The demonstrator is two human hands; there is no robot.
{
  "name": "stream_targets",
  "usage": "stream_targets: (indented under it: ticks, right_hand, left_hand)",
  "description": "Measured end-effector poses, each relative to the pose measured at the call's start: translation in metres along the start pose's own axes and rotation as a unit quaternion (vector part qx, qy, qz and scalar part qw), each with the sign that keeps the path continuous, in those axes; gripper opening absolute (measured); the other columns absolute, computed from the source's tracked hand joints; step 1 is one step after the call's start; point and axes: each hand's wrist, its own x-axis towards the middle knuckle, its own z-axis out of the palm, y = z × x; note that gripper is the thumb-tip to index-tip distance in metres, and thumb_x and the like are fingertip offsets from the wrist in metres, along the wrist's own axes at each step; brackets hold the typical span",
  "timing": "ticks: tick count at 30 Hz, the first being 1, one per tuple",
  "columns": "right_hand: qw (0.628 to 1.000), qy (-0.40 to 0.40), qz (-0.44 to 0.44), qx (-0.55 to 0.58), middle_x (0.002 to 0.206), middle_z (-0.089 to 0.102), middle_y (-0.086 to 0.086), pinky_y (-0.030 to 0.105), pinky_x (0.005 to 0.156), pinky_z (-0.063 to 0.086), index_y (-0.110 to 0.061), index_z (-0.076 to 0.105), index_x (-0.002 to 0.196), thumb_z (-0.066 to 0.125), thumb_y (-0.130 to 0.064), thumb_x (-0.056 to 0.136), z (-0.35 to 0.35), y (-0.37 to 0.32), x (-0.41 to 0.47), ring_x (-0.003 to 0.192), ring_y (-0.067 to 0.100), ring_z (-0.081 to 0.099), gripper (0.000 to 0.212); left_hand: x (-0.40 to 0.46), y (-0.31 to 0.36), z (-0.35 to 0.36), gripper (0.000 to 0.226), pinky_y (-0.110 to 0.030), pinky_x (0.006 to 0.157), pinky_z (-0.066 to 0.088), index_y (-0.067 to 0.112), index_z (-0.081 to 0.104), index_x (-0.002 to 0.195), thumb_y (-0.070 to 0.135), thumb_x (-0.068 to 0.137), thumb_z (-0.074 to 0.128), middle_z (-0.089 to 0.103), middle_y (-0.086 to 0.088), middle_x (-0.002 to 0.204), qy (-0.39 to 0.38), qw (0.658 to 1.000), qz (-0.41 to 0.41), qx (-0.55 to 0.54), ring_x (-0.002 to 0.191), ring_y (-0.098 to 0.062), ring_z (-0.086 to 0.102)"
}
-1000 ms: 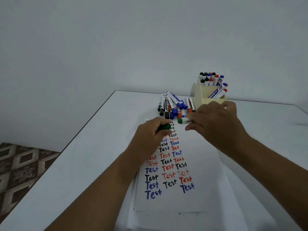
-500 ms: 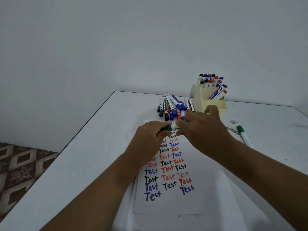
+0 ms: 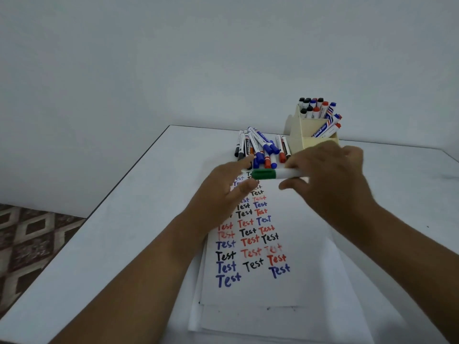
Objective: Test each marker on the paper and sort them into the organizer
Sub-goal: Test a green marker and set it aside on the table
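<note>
Since half a second ago, the left hand (image 3: 223,192) has let go of the green cap end and is now spreading its fingers, relaxed and holding nothing, just beside the cap, while the right hand (image 3: 330,180) has lifted the marker slightly above the sheet.

Far left, a brown patterned floor (image 3: 29,239) is showing beyond the edge of the white table (image 3: 129,234). On the table, the long white sheet of paper (image 3: 305,274) is lying lengthwise under both forearms, carrying rows of the word "Test" in blue, black and red ink. Above its far end, the white-barrelled marker with the green cap (image 3: 275,174) is being held level, cap pointing left and seated on the barrel; the right hand's fingers and thumb are pinching the white barrel from above and below.

Behind the hands, a loose pile of capped markers in black, blue and red (image 3: 260,147) is resting on the table, near the paper's far edge. To the right of that pile, the cream plastic organizer with tiered compartments (image 3: 298,137) is standing near the wall, with markers upright in its rear compartment and two leaning in a lower front one.
</note>
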Motion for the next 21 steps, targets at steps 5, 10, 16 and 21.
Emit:
stream_targets:
  ticks: [5,10,16,21]
  right_hand:
    - [0.958,0.01,0.178,0.225,0.093,0.057,-0.022,0.043,0.084,0.04,-0.037,0.053,0.09,0.063,-0.067,0.073,-0.031,-0.008,-0.023,0.095,0.011,0.05,0.035]
    - [0.864,0.014,0.219,0.453,0.096,0.066,-0.026,0.01,0.068,0.044,-0.015,0.064,0.107,0.045,-0.064,0.095,-0.032,-0.012,-0.06,0.081,0.002,0.061,0.054]
    - [0.667,-0.115,0.298,0.673,0.098,0.068,0.018,0.028,0.058,0.054,-0.02,0.038,0.106,0.087,-0.045,0.07,-0.027,-0.027,-0.087,0.066,0.024,0.06,0.067]
    - [0.634,-0.167,0.323,0.683,0.086,0.073,0.016,0.035,0.068,0.061,-0.014,0.052,0.108,0.08,-0.001,0.064,-0.033,-0.041,-0.1,0.074,0.031,0.069,0.054]
  left_hand:
    - [0.001,-0.01,-0.004,0.065,-0.014,0.108,0.018,0.029,0.042,0.148,0.064,0.097,0.022,0.046,0.007,0.15,0.015,0.999,0.019,0.034,0.132,0.01,0.028]
    - [0.008,-0.026,0.006,0.087,-0.044,0.121,0.014,0.025,0.028,0.157,0.079,0.089,0.018,0.02,-0.002,0.165,-0.074,0.977,-0.099,0.175,0.152,-0.019,0.011]
    - [0.011,-0.031,0.012,0.088,-0.047,0.12,0.016,0.023,0.023,0.158,0.079,0.09,0.03,0.015,-0.006,0.166,-0.128,0.948,-0.153,0.248,0.153,-0.023,0.012]
    - [0.012,-0.031,0.013,0.088,-0.047,0.12,0.018,0.025,0.024,0.158,0.081,0.089,0.03,0.017,-0.008,0.166,-0.14,0.94,-0.149,0.274,0.152,-0.025,0.017]
